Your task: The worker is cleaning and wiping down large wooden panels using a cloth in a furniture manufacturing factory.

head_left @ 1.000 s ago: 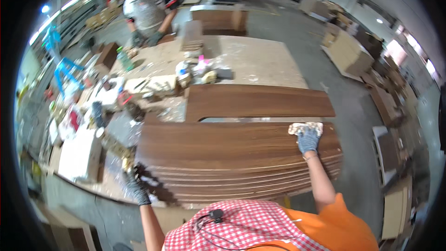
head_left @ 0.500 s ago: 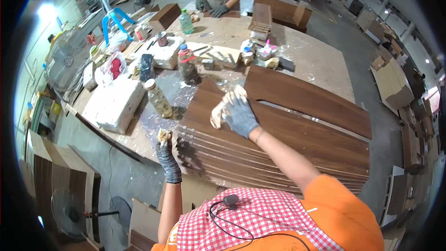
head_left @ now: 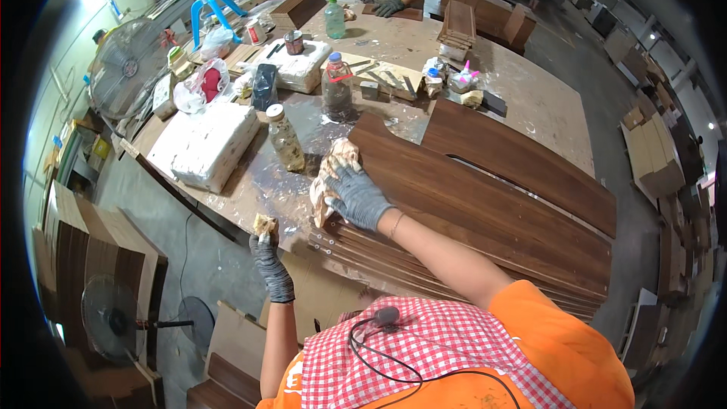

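From my end I see the stack of dark brown panels (head_left: 469,195) lying on the near side of the table (head_left: 534,87), directly beneath the right grip (head_left: 357,198), which rests at the stack's left end. The left grip (head_left: 271,266) hangs apart from the wood, to the left and nearer me. A second brown panel (head_left: 522,160) lies just beyond the stack, a narrow gap between them along much of their length.

For writing, I get only some white print at the left of the orange shirt (head_left: 291,388), partly covered by the checked apron (head_left: 424,326).

The right grip holds a stained, pale rag (head_left: 338,154), palm down, fingers laid over it; the cloth bunches out past them to the far and left sides, against the panel's end. The left grip is narrow, its fingers closed on a small yellowish wad (head_left: 265,223) that pokes up at the top. Beyond the rag, to the left, stand a white-capped bottle (head_left: 285,140) and a dark blue-capped bottle (head_left: 337,97).
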### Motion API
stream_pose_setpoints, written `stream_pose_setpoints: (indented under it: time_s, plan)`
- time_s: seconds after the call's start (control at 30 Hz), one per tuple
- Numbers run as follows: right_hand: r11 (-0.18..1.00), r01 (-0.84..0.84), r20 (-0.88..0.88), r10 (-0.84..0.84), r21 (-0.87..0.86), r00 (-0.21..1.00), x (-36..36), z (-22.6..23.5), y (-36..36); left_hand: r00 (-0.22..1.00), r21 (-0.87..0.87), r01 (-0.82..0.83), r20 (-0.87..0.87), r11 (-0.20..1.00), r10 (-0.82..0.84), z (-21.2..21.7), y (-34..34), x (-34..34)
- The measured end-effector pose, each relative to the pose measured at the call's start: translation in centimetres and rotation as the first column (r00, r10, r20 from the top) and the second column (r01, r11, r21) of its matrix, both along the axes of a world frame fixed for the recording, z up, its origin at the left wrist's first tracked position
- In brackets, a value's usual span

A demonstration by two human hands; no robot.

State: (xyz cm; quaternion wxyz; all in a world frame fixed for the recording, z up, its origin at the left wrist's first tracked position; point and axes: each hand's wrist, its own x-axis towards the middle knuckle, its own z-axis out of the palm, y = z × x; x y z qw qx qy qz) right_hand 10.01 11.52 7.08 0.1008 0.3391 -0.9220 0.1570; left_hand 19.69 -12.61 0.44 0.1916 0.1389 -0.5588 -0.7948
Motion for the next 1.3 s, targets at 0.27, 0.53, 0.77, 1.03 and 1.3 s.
stream_pose_setpoints:
  time_s: [0.27, 0.53, 0.77, 1.03, 1.3]
  plan:
    - [0.995, -0.016, -0.124, 0.028, 0.096, 0.992, 4.3, 1.6, 4.9, 0.961, -0.356, 0.224, -0.073, 0.907, -0.266, 4.3, 6.4, -3.2]
    - [0.060, 0.403, 0.349, 0.626, -0.913, 0.697, 4.3, -7.6, 13.7, 0.712, -0.333, 0.648, -0.054, 0.685, -0.700, 7.3, 18.9, -6.1]
    - [0.038, 0.510, 0.511, 0.061, -0.859, 0.857, 8.4, 0.7, 16.6, 0.630, -0.186, 0.761, -0.021, 0.622, -0.777, 4.1, 24.3, -6.8]
    - [0.762, 0.383, 0.386, -0.189, -0.523, 0.903, 10.0, 3.0, 19.4, 0.526, -0.324, 0.818, 0.085, 0.476, -0.846, 4.5, 25.2, -6.2]
    - [0.758, 0.480, 0.498, -0.238, -0.442, 0.834, 10.2, 3.1, 20.2, 0.521, -0.518, 0.752, 0.089, 0.407, -0.849, 4.2, 25.3, -6.2]
